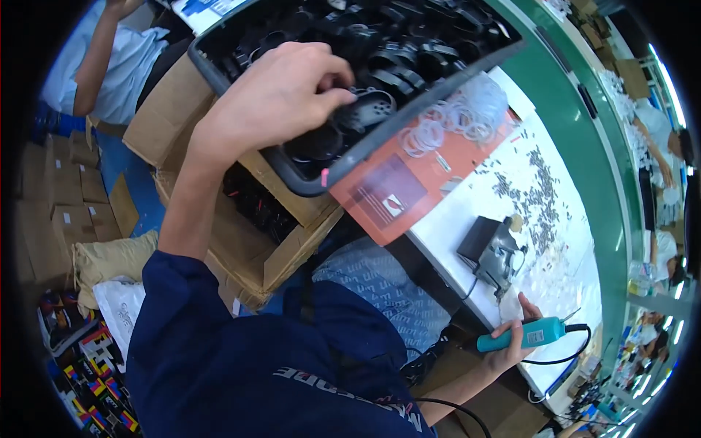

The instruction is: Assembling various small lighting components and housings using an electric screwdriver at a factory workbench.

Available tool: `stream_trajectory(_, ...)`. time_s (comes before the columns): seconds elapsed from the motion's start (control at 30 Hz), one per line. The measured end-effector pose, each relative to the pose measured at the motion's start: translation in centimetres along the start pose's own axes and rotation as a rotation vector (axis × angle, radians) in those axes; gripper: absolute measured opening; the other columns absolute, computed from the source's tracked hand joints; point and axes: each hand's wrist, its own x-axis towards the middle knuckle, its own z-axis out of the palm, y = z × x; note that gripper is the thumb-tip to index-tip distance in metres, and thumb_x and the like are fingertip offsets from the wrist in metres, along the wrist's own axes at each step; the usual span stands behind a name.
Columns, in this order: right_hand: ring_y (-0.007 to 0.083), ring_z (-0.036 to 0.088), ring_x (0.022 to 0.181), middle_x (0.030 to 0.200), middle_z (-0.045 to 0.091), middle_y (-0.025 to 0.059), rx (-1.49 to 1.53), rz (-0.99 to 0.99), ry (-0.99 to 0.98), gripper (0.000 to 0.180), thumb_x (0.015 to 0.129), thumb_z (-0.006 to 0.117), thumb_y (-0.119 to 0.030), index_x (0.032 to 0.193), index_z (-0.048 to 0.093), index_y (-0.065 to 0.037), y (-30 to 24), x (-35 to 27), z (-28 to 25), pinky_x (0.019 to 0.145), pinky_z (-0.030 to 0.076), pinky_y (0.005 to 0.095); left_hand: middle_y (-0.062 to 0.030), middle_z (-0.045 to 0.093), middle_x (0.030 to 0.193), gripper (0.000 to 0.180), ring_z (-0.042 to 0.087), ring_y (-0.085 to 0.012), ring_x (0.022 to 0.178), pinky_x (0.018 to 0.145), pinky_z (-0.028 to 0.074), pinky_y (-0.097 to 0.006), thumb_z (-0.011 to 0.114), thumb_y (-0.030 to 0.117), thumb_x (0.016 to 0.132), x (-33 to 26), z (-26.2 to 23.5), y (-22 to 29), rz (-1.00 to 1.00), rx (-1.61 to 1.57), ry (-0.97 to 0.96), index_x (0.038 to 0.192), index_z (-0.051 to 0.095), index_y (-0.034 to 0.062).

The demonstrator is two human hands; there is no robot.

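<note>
Black round plastic part [369, 108], ribbed and pierced with small holes, is lying at the near rim of a dark grey bin [307, 179], and your left hand [274, 98] is reaching into that bin with its fingers [332, 80] curling down onto the part's edge; whether they are actually pinching it cannot be told from this angle. The bin is sitting tilted at the tabletop's left end, and it is brimming with more black ring-shaped parts [409, 51] of the same sort. Just under its front corner an orange sheet [394, 190] is lying on the white tabletop [453, 233], carrying a heap of clear thin rings [456, 117]. Farther along the tabletop, small grey screws [533, 190] are lying scattered in a loose trail, and a small dark metal fixture [493, 248] is standing near the front edge. Your right hand [511, 339] is gripping a teal electric screwdriver [529, 334], fingers wrapping tightly around its body, with its black cable [562, 358] looping off the rear end. Below the bin, open brown cardboard boxes [248, 219] are standing on the floor, one of them holding more black pieces. You are wearing a dark blue top [241, 365]. At the upper left, another person in a light blue shirt [120, 58] is working nearby, while stacked cartons [62, 197] are lining the left side.
</note>
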Motion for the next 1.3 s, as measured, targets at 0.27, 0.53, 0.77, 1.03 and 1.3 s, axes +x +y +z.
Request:
stream_trajectory(0.27,0.0122,0.052,0.047,0.108,0.059,0.0279,0.124,0.08,-0.019,0.046,0.076,0.063,-0.005,0.118,0.046,0.008,-0.1,0.0,-0.1,0.043,0.041,0.0195,-0.0021,0.053,0.07,0.018,0.046,-0.0087,0.063,0.059,0.039,-0.024,0.066,0.014,0.084,1.0,-0.6,1.5,-0.303,-0.039,-0.178,0.093,0.064,-0.0014)
stream_trajectory(0.53,0.0114,0.053,0.049,0.106,0.062,0.025,0.147,0.082,-0.052,0.043,0.073,0.062,0.005,0.114,0.048,0.006,-0.2,0.0,-1.1,0.046,0.044,0.0197,0.0009,0.056,0.077,0.021,0.047,-0.0049,0.074,0.067,0.037,-0.02,0.054,0.016,0.094,1.7,-0.6,1.2,-0.377,-0.393,-0.174,0.097,0.064,-0.002)
stream_trajectory(0.77,0.0119,0.055,0.054,0.106,0.061,0.0237,0.16,0.095,-0.086,0.045,0.075,0.061,0.006,0.117,0.046,0.005,0.4,-0.5,-1.4,0.049,0.046,0.0201,-0.0016,0.06,0.089,0.022,0.055,-0.007,0.086,0.08,0.043,-0.022,0.049,0.009,0.093,2.7,-0.3,1.0,-0.467,-0.303,-0.346,0.11,0.059,-0.0028)
stream_trajectory(1.03,0.0123,0.054,0.053,0.105,0.061,0.0232,0.193,0.137,-0.103,0.045,0.076,0.063,0.004,0.118,0.045,0.003,0.2,-0.7,-1.6,0.048,0.045,0.0207,0.001,0.053,0.087,0.017,0.048,-0.0063,0.085,0.078,0.04,-0.022,0.044,0.015,0.095,2.8,-2.0,2.0,-0.453,-0.246,-0.47,0.098,0.056,0.0037)
stream_trajectory(1.3,0.0122,0.053,0.052,0.102,0.061,0.0232,0.191,0.095,-0.091,0.045,0.075,0.063,0.004,0.116,0.047,0.003,0.2,-0.6,-1.5,0.047,0.044,0.0201,0.0001,0.061,0.093,0.028,0.053,-0.0059,0.087,0.08,0.043,-0.022,0.057,0.026,0.093,0.7,-2.7,3.8,-0.519,-0.375,-0.253,0.106,0.062,0.0011)
